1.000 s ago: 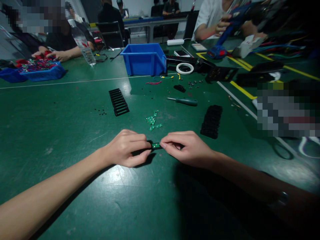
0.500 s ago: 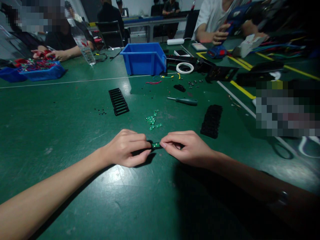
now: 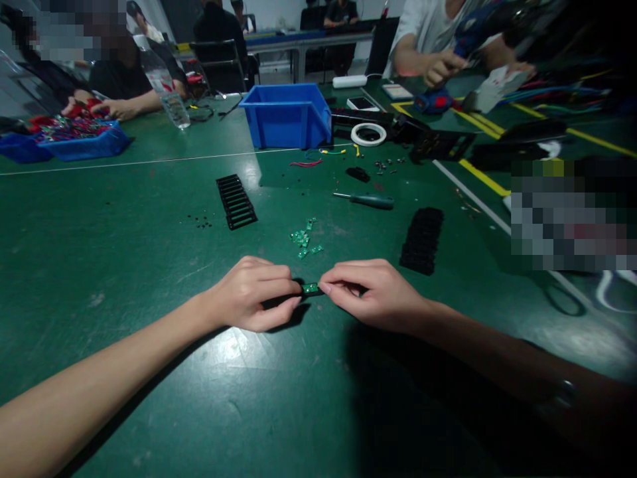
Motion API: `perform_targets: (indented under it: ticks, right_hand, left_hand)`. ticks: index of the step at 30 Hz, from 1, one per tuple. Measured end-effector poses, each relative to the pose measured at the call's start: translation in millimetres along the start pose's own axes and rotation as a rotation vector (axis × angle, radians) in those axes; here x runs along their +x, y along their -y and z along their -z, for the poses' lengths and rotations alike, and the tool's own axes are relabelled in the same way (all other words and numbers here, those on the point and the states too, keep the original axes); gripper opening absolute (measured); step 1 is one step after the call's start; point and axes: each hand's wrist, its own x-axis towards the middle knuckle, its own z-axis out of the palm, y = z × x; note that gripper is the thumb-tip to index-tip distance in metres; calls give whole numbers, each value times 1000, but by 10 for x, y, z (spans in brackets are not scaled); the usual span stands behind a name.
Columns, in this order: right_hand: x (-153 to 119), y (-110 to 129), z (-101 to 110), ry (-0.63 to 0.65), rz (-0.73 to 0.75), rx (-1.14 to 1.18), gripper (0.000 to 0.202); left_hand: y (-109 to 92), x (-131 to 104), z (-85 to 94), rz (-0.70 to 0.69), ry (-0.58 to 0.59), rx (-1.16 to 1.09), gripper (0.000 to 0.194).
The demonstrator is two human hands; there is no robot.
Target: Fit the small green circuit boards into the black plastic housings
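Between my two hands lies a small green circuit board point(image 3: 310, 288) set in a narrow black strip, whose ends are hidden under my fingers. My left hand point(image 3: 259, 292) is closed on the strip's left end, thumb and fingers pinched near the board. From the other side, my right hand point(image 3: 373, 292) pinches at the right end with thumb and forefinger together. Just beyond them, several loose green circuit boards point(image 3: 301, 239) lie in a small heap. To the right is a stack of black plastic strips point(image 3: 422, 240); to the left, a slotted black frame point(image 3: 235, 202).
A screwdriver point(image 3: 365, 200) lies beyond the boards. Farther back stand a blue bin point(image 3: 288, 119), a white ring point(image 3: 368, 135) and a plastic bottle point(image 3: 172, 99). Tiny black bits point(image 3: 202, 221) are scattered at left. Across the table, a person's hand point(image 3: 442, 68) is near a power drill point(image 3: 432, 101).
My hands stay in nearly the same place, still at the strip. Across the table at right, the other person's hand and the drill have shifted slightly.
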Motion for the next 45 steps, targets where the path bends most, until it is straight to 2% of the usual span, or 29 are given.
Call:
perform_targets:
  ticks: [45]
  right_hand:
    - [-5,1,4,0,-3,-4,11]
  left_hand:
    - [-5,9,12,6,5,-14,14]
